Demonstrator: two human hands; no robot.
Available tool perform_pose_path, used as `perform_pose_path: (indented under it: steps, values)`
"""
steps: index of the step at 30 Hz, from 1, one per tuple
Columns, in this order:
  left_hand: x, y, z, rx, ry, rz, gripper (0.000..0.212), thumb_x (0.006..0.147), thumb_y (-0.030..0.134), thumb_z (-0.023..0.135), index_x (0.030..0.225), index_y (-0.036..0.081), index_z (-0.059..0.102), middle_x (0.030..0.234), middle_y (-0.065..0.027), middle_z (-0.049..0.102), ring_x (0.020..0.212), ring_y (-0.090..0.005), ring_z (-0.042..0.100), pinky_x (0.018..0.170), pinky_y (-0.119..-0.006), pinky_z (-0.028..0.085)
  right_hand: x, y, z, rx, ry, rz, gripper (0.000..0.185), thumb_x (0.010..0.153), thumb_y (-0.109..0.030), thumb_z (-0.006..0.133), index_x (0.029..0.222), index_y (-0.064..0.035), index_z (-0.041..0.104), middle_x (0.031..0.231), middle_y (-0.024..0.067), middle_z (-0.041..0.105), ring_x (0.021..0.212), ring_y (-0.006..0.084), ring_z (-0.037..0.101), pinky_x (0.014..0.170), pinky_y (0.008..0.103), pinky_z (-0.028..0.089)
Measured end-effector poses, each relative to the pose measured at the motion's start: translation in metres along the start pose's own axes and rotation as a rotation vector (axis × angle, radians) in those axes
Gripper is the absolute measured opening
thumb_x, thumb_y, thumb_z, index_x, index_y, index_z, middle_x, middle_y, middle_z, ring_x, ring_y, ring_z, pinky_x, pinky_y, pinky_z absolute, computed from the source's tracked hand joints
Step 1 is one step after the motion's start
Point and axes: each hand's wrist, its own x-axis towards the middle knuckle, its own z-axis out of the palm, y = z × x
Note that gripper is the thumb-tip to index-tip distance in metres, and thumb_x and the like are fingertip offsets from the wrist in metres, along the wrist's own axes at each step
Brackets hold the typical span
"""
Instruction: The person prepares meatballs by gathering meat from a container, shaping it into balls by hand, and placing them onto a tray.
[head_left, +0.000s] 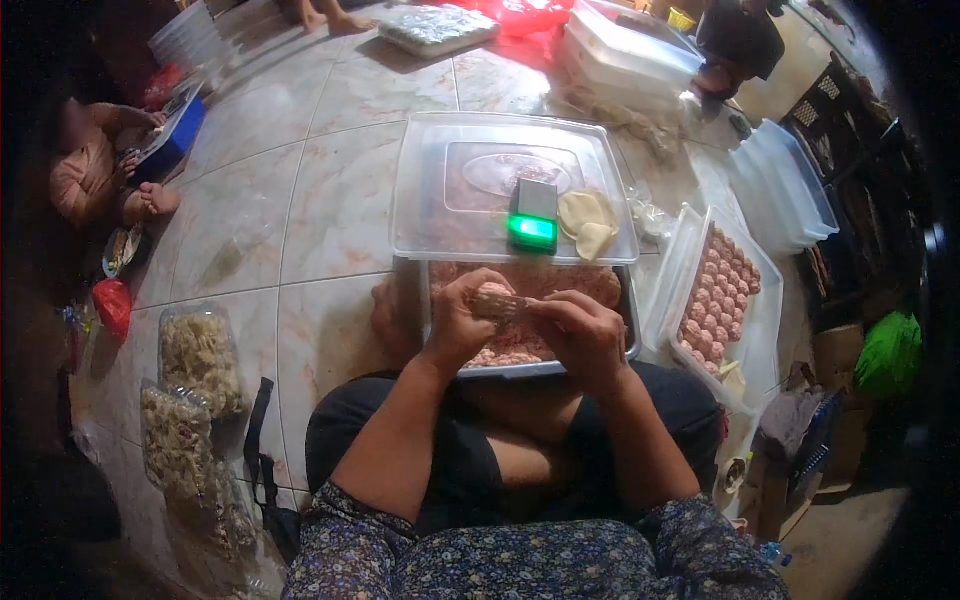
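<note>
Above a metal tray of pink minced meat, my left hand is closed around a small lump of the meat. My right hand pinches a flat utensil, perhaps a fork, against that lump; its handle is mostly hidden by the fingers. A clear plastic lid covers the far part of the tray. On the lid lie a small digital scale with a lit green display and, touching its right side, a few round dough wrappers.
Rows of meatballs fill part of a plastic container at right. Stacked containers stand beyond it, others at the back. Clear packs of food lie left. Another person sits at far left beside a blue box.
</note>
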Motion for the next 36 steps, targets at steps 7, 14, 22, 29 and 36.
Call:
perform_pose_path:
  steps: [7,14,22,29,36]
  values:
    - [0.003,0.001,0.002,0.217,0.145,0.272,0.02,0.075,0.011,0.072,0.087,0.001,0.06,0.075,-0.0084,0.06,0.072,-0.0141,0.058,0.066,-0.028,0.047,0.004,0.003,-0.006,0.109,0.024,0.1,0.014,0.078,0.003,0.064,0.09,-0.0022,0.065,0.083,0.0123,0.065,0.075,0.0231,0.064,0.066,0.0312,0.05]
    - [0.0,-0.003,0.006,0.016,0.225,0.204,0.086,0.073,0.004,0.075,0.14,0.005,0.02,0.082,-0.0079,0.06,0.073,-0.0114,0.057,0.068,-0.025,0.048,0.003,0.031,-0.022,0.197,-0.029,0.418,0.02,0.077,-0.002,0.064,0.097,-0.0059,0.067,0.085,0.0145,0.066,0.077,0.0334,0.064,0.068,0.0372,0.051]
    - [0.006,0.025,-0.006,0.669,0.26,0.429,0.062,0.064,0.0,0.08,0.121,0.003,0.054,0.082,-0.0097,0.06,0.074,-0.0185,0.058,0.068,-0.029,0.048,-0.014,0.088,0.023,-0.583,-0.524,0.381,0.016,0.071,-0.019,0.063,0.075,-0.0041,0.068,0.08,0.0167,0.067,0.08,0.0342,0.065,0.07,0.0427,0.051]
    - [0.008,0.02,-0.008,0.404,0.243,0.413,0.029,0.066,0.0,0.078,0.09,0.001,0.062,0.079,-0.008,0.061,0.077,-0.0168,0.059,0.066,-0.026,0.047,-0.005,0.061,0.046,-0.481,-0.656,0.29,0.015,0.075,-0.014,0.056,0.074,-0.0043,0.067,0.079,0.0165,0.065,0.08,0.0332,0.064,0.067,0.0427,0.051]
    - [0.004,0.011,-0.015,0.245,0.351,0.214,0.07,0.078,0.008,0.071,0.135,0.0,0.03,0.093,-0.0076,0.056,0.08,-0.0134,0.057,0.073,-0.027,0.05,-0.01,0.055,0.037,-0.045,-0.532,0.471,0.017,0.076,-0.012,0.066,0.087,0.0005,0.066,0.083,0.0146,0.066,0.079,0.0233,0.064,0.069,0.0346,0.051]
